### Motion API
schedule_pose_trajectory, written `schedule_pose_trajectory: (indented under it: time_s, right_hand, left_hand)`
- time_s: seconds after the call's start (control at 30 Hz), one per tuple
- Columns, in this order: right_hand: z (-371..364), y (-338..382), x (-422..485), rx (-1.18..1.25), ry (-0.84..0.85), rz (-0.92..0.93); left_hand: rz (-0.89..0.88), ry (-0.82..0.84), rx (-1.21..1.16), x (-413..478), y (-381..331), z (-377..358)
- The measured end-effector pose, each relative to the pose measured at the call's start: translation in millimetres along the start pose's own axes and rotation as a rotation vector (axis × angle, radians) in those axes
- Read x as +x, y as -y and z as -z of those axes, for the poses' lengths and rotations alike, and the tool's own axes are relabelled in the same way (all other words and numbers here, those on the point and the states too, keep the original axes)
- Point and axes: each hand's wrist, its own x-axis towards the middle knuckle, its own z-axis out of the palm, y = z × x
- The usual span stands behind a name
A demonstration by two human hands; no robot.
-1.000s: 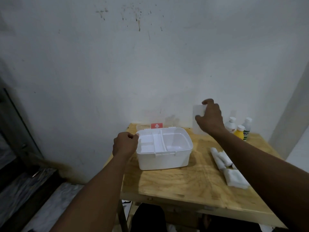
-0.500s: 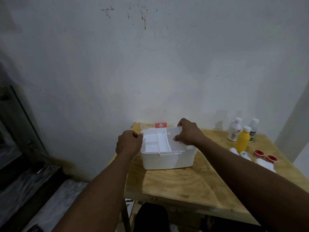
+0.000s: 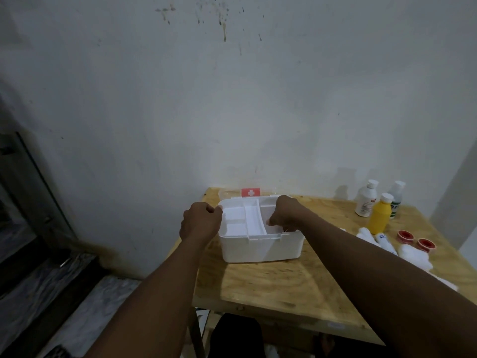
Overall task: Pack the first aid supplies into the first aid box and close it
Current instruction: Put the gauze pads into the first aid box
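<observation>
The white first aid box (image 3: 260, 248) stands open on the wooden table (image 3: 284, 288), with a divided inner tray (image 3: 254, 223) in its top. Its clear lid with a red cross label (image 3: 250, 192) lies behind it against the wall. My left hand (image 3: 200, 222) grips the box's left rim. My right hand (image 3: 286, 213) reaches into the right side, fingers curled on the tray's edge. To the right stand a white bottle (image 3: 365, 200), a yellow bottle (image 3: 379, 215) and a clear bottle (image 3: 396, 200). Two red tape rolls (image 3: 415, 240) and white gauze (image 3: 414, 255) lie nearer me.
The table stands against a stained white wall. A dark window frame (image 3: 38, 189) and ledge are on the left, beyond the table's left edge. Bare wood lies in front of the box. My right forearm hides part of the supplies.
My right hand came down from the wall, where it held a pale flat thing, to the box's right side. The left hand stayed on the left rim.
</observation>
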Motion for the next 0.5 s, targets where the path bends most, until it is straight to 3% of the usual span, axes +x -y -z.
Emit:
schedule_pose_trajectory:
  time_s: [0.27,0.5]
  right_hand:
    - [-12,-2,0,-0.224,0.003,-0.019]
    - [10,7,0,0.016,0.110,-0.153]
  left_hand:
    - [-0.012,-0.001,0.012,-1,1,1]
    - [0.002,0.018,0.018,-1,0,0]
